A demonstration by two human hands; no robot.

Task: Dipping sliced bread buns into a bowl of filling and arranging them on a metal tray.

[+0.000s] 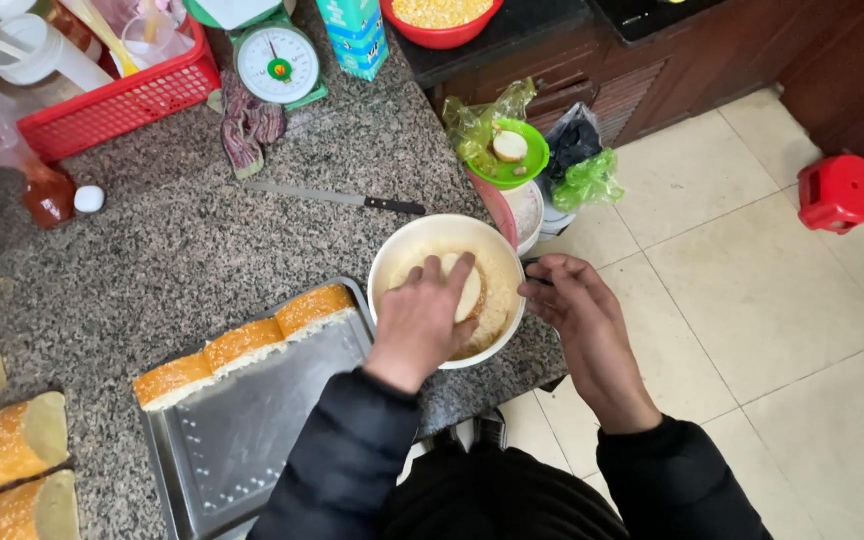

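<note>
From the head view I see my left hand (422, 315) pressed flat, fingers together, on a pale round bread slice (469, 292) lying in crumbs inside the white bowl (399, 250) at the worktop's (182, 250) right edge. My right hand (577, 310) pinches the bowl's rim. Just left sits a metal tray (242, 430) with three crumbed pieces (242, 345). A knife (337, 198) lies beyond; beige floor tiles (752, 300) show to the right.
</note>
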